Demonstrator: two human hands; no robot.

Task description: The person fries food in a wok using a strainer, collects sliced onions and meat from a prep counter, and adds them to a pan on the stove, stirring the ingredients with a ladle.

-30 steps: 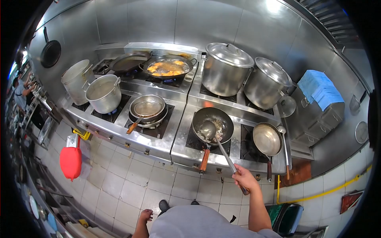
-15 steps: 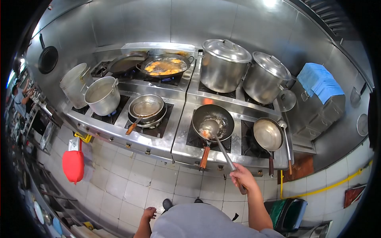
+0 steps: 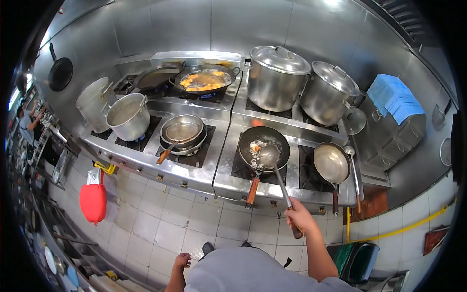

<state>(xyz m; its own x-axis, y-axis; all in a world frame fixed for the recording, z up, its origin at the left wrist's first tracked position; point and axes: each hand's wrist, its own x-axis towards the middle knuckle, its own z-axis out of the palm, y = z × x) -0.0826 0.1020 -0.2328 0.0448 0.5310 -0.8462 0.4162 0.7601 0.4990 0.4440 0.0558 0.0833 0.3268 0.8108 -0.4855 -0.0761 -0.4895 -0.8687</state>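
Note:
My right hand (image 3: 300, 216) is wrapped round the wooden handle of a long metal ladle (image 3: 269, 156). The ladle's bowl rests inside a dark wok (image 3: 281, 141), at the right of some pale, ring-like food pieces (image 3: 256, 150). The wok sits on a front burner, its wooden handle (image 3: 252, 191) pointing toward me with no hand on it. My left hand (image 3: 182, 261) hangs low beside my body, away from the stove; its fingers are curled and too small to read clearly.
Orange food fries in an oil-filled wok (image 3: 203, 79) at the back. Two lidded stockpots (image 3: 277, 82) stand behind my wok, a pan (image 3: 332, 163) to its right, stacked pans (image 3: 182, 131) and open pots (image 3: 128, 117) to its left. A person (image 3: 26, 121) stands far left.
The ladle's bowl has moved from the left and front of the wok to its right side. The pale food now lies spread at the wok's left. My left hand stays low.

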